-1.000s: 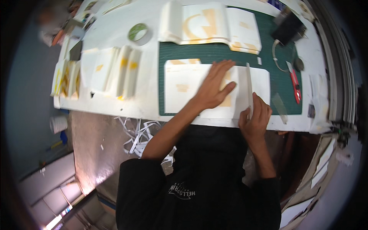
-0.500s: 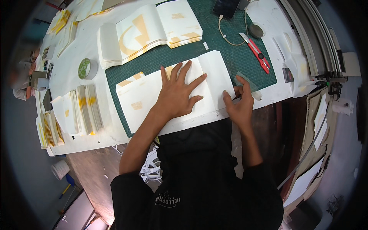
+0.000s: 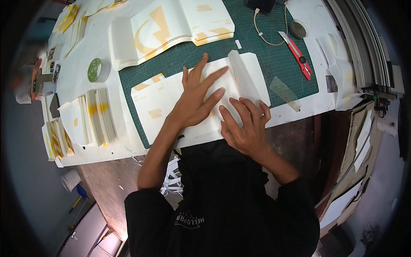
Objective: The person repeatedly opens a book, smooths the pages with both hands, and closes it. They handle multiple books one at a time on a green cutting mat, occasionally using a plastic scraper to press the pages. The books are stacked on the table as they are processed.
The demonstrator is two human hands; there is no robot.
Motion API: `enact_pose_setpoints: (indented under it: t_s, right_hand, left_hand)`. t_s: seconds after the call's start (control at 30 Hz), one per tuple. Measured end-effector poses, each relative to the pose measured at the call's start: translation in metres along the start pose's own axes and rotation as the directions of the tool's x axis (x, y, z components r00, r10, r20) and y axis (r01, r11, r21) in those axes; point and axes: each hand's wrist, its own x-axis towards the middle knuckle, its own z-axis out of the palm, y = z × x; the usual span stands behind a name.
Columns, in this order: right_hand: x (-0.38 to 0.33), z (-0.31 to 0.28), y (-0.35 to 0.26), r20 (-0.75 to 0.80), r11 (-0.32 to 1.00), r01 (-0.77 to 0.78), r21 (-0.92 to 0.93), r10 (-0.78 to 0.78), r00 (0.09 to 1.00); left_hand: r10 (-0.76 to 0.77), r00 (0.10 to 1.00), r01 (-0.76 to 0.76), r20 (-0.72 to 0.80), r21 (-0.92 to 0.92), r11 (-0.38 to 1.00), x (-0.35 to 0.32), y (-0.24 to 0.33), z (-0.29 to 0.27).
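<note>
You're resting a spread left hand (image 3: 193, 99) on the white sheet (image 3: 146, 99); your right hand (image 3: 250, 132), fingers apart, is sitting by the raised flap (image 3: 244, 75); even pressure is probably preventing slips.

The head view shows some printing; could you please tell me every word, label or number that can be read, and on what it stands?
Black shirt: light lettering on the front; its wording is withheld here.
Nearer white paper: small orange print block, too small to read.
Open paper stack: similar orange block, too small to read.
</note>
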Motion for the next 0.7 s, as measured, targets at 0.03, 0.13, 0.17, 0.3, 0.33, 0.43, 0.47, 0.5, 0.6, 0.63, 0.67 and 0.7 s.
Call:
enact_pose_setpoints:
  t_s: [0.03, 0.13, 0.17, 0.3, 0.33, 0.43, 0.47, 0.5, 0.6, 0.63, 0.67, 0.7]
  right_hand:
    - [0.002, 0.0, 0.001, -0.008, 1.0, 0.017, -0.018, -0.017, 1.0]
    - [0.001, 0.0, 0.002, -0.03, 0.999, -0.033, -0.035, 0.032, 0.999]
    - [0.002, -0.002, 0.003, -0.021, 0.994, -0.11, 0.027, 0.111, 0.994]
    - [-0.007, -0.005, 0.012, -0.017, 0.942, -0.289, 0.172, 0.296, 0.955]
    - [-0.012, 0.001, 0.013, -0.072, 0.93, -0.319, 0.183, 0.336, 0.939]
    - [-0.019, 0.005, 0.021, -0.174, 0.817, -0.519, 0.25, 0.565, 0.806]
    - [-0.024, 0.006, 0.023, -0.144, 0.72, -0.614, 0.323, 0.678, 0.72]
    - [-0.027, 0.006, 0.026, -0.104, 0.607, -0.692, 0.391, 0.776, 0.622]
    - [-0.032, 0.004, 0.03, -0.061, 0.553, -0.725, 0.411, 0.81, 0.583]
    - [-0.032, 0.003, 0.031, -0.051, 0.544, -0.73, 0.414, 0.814, 0.578]
    - [-0.033, 0.002, 0.031, -0.041, 0.537, -0.73, 0.424, 0.816, 0.576]
    - [-0.033, 0.002, 0.032, -0.031, 0.529, -0.729, 0.434, 0.818, 0.575]
  left_hand:
    - [-0.014, 0.998, 0.008, -0.057, -0.117, 0.993, -0.002, -0.002, -0.001]
    - [0.018, 0.972, -0.07, -0.232, -0.215, 0.974, -0.008, -0.007, 0.004]
    - [0.018, 0.957, -0.096, -0.291, -0.258, 0.961, -0.01, -0.008, 0.005]
    - [-0.001, 0.958, -0.068, -0.287, -0.231, 0.971, -0.012, -0.008, 0.005]
    - [0.003, 0.96, -0.065, -0.28, -0.212, 0.975, -0.013, -0.01, 0.007]
    - [0.074, 0.978, -0.07, -0.193, 0.029, 0.997, -0.012, -0.009, 0.013]
    - [0.103, 0.984, -0.083, -0.146, 0.138, 0.987, -0.01, -0.008, 0.016]
    - [0.116, 0.986, -0.091, -0.118, 0.201, 0.975, -0.008, -0.005, 0.018]
    - [0.12, 0.991, -0.094, -0.051, 0.361, 0.928, -0.005, 0.003, 0.025]
    - [0.114, 0.993, -0.088, -0.043, 0.396, 0.914, -0.004, 0.003, 0.026]
    - [0.107, 0.994, -0.081, -0.035, 0.43, 0.899, -0.003, 0.003, 0.027]
    - [0.098, 0.995, -0.074, -0.03, 0.441, 0.895, -0.003, 0.003, 0.029]
